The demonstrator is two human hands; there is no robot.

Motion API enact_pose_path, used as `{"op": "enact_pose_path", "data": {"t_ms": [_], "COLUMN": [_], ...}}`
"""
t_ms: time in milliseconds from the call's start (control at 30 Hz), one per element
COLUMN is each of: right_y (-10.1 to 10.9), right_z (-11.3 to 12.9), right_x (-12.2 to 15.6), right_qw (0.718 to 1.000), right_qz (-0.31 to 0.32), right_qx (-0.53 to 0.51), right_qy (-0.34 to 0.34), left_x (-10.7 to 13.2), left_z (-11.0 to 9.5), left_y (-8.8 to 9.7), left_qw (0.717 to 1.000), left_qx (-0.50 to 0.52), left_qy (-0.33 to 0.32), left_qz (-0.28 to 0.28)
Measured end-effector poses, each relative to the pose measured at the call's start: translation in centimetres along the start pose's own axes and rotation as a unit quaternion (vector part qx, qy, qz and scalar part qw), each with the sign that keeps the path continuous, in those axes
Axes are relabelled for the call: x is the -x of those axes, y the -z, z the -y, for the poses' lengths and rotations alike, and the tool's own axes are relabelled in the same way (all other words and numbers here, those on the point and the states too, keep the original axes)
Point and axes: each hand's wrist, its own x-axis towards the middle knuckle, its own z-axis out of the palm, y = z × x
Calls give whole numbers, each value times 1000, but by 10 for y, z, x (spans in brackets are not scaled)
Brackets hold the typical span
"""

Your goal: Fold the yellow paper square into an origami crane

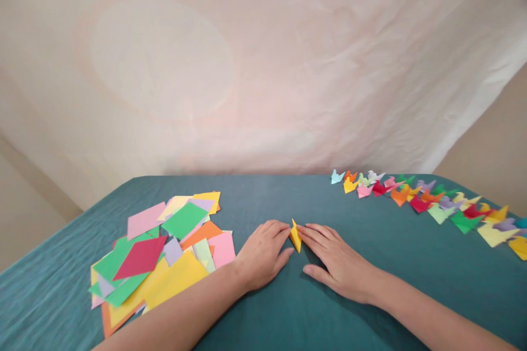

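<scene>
A small folded yellow paper piece stands on the teal tablecloth between my two hands. My left hand lies palm down just left of it, its fingertips pressed against the paper's left side. My right hand rests palm down on the right, with its fingertips pinching the paper's right edge. Both forearms reach in from the bottom of the view.
A loose pile of coloured paper squares lies to the left of my hands. A curved row of several finished folded paper figures runs along the table's right side. A pale sheet hangs behind the table.
</scene>
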Motion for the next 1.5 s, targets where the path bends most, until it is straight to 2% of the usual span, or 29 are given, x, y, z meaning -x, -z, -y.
{"op": "enact_pose_path", "data": {"t_ms": [400, 800, 1500], "right_y": [-2, -10, -6], "right_z": [-2, -9, -10], "right_x": [0, 3, 1], "right_qw": [1000, 990, 993], "right_qz": [-20, -142, -114], "right_qx": [-7, -9, -6], "right_qy": [6, 18, 40], "left_x": [-1, -1, -2], "left_z": [3, 2, 2], "left_y": [4, 6, 6], "left_qw": [995, 996, 997], "left_qx": [12, 8, 26], "left_qy": [-71, -54, -59], "left_qz": [64, 68, 45]}}
